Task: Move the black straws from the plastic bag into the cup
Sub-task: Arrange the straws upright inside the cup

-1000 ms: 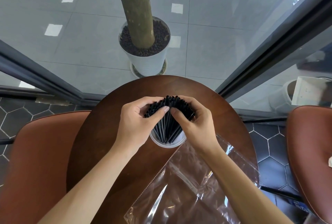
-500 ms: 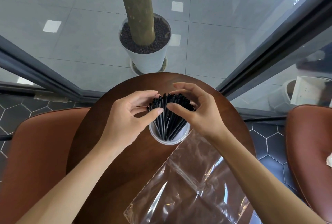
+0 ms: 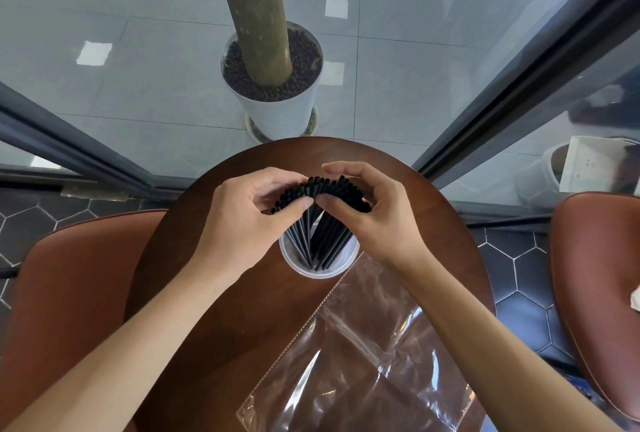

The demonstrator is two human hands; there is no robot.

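Observation:
A bundle of black straws (image 3: 323, 224) stands fanned out in a clear plastic cup (image 3: 317, 267) on the round brown table (image 3: 214, 327). My left hand (image 3: 249, 220) pinches the left part of the straw tops, thumb in front and fingers behind. My right hand (image 3: 374, 217) grips the right part of the tops the same way. The thumbs nearly meet over the middle of the bundle. The clear plastic bag (image 3: 363, 355) lies flat on the table, nearer to me and to the right of the cup; no straws show in it.
Brown leather chairs stand at the left (image 3: 69, 293) and right (image 3: 595, 293) of the table. Beyond the glass wall a white pot with a tree trunk (image 3: 273, 85) stands on grey tiles. The table's far edge is close behind the cup.
Both hands stayed on the straw tops. The right hand's fingers lifted half a second ago and have closed again over the bundle; the fan of straws sits slightly wider.

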